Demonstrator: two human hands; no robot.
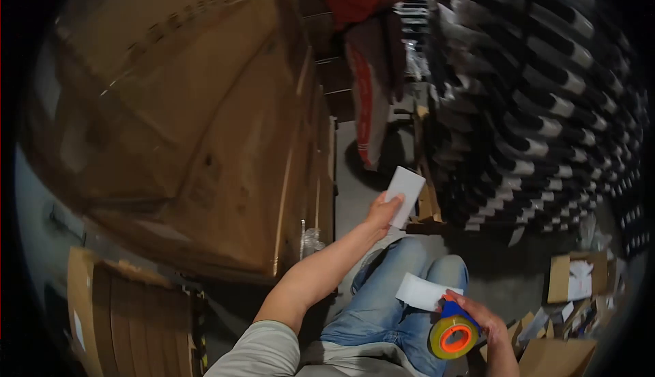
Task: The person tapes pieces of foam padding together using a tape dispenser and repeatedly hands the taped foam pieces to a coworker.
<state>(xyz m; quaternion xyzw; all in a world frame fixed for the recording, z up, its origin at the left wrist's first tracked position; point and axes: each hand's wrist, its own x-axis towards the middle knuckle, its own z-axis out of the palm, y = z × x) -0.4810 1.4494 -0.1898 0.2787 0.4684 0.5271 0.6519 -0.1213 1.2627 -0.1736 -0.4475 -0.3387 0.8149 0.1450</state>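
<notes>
My left hand (pixel 387 211) is stretched forward and closed on a flat white rectangular piece (pixel 409 193), perhaps a small box or a stack of labels; its thumb lies on top. Nearer my lap, my right hand (pixel 483 317) is wrapped round a tape dispenser (pixel 456 336) with a blue body, an orange hub and yellowish tape. A second white piece (pixel 421 291) sticks out leftward from beside that hand, above my jeans. Whether the fingers grip it too, I cannot tell.
Large wrapped cardboard boxes (pixel 198 118) rise on the left, with folded cardboard (pixel 140 315) below. A tall stack of black-and-white parts (pixel 539 124) stands on the right. Another person (pixel 365 56) in an orange top stands ahead. Open cartons (pixel 559 278) sit at lower right.
</notes>
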